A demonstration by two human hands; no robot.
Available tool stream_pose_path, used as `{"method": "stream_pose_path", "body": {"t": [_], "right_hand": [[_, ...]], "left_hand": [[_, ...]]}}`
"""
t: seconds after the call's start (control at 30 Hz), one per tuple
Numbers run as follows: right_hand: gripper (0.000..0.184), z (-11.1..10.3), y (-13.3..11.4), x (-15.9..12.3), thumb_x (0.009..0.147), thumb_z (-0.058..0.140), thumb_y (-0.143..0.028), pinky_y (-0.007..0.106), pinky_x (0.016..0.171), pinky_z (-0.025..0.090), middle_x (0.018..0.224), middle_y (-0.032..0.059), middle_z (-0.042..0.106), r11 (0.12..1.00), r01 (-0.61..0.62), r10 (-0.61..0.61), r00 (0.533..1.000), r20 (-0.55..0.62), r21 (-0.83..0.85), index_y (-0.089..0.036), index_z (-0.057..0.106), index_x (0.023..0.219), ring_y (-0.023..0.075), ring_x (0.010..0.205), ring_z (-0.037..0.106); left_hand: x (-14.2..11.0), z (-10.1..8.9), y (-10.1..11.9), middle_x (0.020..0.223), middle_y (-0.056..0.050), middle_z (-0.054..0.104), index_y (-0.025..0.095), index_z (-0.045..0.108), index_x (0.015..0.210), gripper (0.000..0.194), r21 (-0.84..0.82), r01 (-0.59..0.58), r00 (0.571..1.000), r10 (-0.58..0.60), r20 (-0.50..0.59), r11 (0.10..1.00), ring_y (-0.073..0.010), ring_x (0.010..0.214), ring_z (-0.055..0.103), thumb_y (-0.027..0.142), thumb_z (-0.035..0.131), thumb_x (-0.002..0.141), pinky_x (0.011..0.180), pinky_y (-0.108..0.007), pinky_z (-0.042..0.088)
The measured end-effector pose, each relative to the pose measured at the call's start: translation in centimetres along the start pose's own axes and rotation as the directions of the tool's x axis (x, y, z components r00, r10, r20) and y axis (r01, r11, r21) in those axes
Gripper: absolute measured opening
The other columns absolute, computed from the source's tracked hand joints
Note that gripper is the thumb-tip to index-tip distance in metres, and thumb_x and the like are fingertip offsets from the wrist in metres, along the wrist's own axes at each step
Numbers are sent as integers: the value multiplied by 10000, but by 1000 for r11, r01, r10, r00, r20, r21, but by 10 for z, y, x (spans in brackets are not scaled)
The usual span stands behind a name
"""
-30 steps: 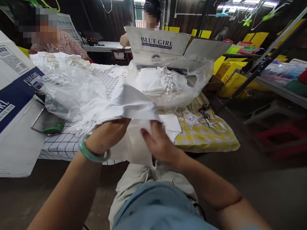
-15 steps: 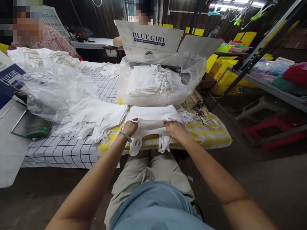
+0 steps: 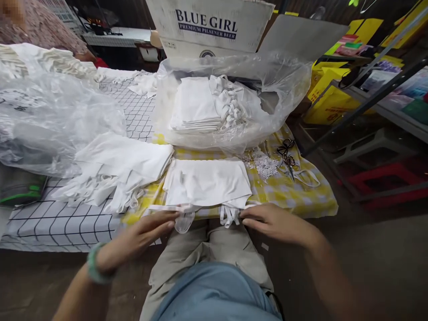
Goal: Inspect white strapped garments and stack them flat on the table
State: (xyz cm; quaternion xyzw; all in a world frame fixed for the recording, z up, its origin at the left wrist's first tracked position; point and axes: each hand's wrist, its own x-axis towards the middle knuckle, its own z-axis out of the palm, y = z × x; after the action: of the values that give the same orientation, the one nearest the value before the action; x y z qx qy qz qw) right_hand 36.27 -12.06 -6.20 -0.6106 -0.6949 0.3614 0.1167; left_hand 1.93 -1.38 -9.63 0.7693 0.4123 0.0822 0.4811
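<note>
A white garment with thin straps (image 3: pixel 207 183) lies flat in front of me, with its straps at the near table edge. My left hand (image 3: pixel 142 236), a green bangle at its wrist, is at the garment's near left corner. Its fingers are stretched out beside a strap (image 3: pixel 163 207) that sticks out leftward. On the other side, my right hand (image 3: pixel 279 223) has its fingers extended by the near right corner, close to hanging straps (image 3: pixel 229 215); whether it touches them is unclear. To the left is a heap of similar white garments (image 3: pixel 127 156).
A carton (image 3: pixel 214 31) stands behind a plastic-lined stack of folded white garments (image 3: pixel 197 102). Scissors (image 3: pixel 287 158) and white scraps (image 3: pixel 265 164) lie on the yellow checked cloth (image 3: pixel 310 200). A clear plastic bag (image 3: pixel 67 120) covers the left. A metal rack (image 3: pixel 368 102) stands right; a person sits far left.
The white garment went from being held up in my hands to lying flat on the table. My hands have let go of its edge and drawn back towards me and apart.
</note>
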Motion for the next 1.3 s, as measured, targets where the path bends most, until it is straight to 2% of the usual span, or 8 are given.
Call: {"method": "stream_pose_path", "body": {"t": [0.1,0.23,0.3,0.47,0.67,0.9,1.17,1.3], "right_hand": [[308,-22,17,18,919,450,-422,243,707,429,862,12,695,994,-86,94,987,-128,66,-213,675,913,156,779,611],[215,-16,55,83,847,543,-373,271,717,411,853,42,650,955,-297,244,812,-531,-15,-175,626,860,163,770,572],[246,-6,70,109,800,597,-416,291,731,411,865,51,629,928,-367,259,758,-598,-65,-178,612,859,177,785,559],[189,5,85,125,809,556,-373,302,741,418,821,42,583,953,-287,168,765,-622,-95,-195,580,752,172,758,535],[219,10,92,120,863,479,-365,327,780,431,827,65,581,983,-172,62,658,-750,-69,-191,569,766,193,793,541],[218,18,103,124,816,589,-411,368,811,426,838,64,591,973,-200,54,677,-734,-113,-201,589,758,219,812,539],[209,16,107,125,855,542,-363,349,771,420,780,47,573,979,-175,37,651,-758,-103,-200,574,730,200,759,521],[227,18,106,126,866,535,-389,354,777,418,798,52,583,975,-202,61,637,-769,-90,-199,577,750,203,769,522]], "left_hand": [[5,-25,2,1019,-71,725,248,730,1029,441,-11,109,994,-108,22,994,-252,929,666,567,505,824,789,-327,548],[61,-29,-4,842,-63,702,187,689,921,442,176,276,890,-183,-417,945,-217,769,643,577,543,772,682,-291,494],[89,-24,-12,833,-61,678,174,653,942,430,250,324,857,-171,-485,913,-208,759,625,551,584,746,687,-293,466],[113,-16,-27,806,-44,614,171,596,878,244,269,296,845,-120,-522,917,-180,753,579,388,566,771,697,-280,434],[110,-15,-33,831,-58,582,188,555,782,169,311,255,744,19,-668,916,-199,819,564,340,495,823,779,-312,438],[121,-10,-42,810,-46,574,190,592,748,150,225,180,826,-23,-564,958,-197,769,560,336,556,757,744,-323,458],[112,-10,-48,770,-30,579,198,574,709,126,165,213,770,-62,-635,963,-179,713,548,278,512,782,697,-313,438],[114,-6,-46,888,-71,573,174,618,929,189,308,151,734,102,-671,939,-220,860,549,258,483,827,815,-356,444]]}}
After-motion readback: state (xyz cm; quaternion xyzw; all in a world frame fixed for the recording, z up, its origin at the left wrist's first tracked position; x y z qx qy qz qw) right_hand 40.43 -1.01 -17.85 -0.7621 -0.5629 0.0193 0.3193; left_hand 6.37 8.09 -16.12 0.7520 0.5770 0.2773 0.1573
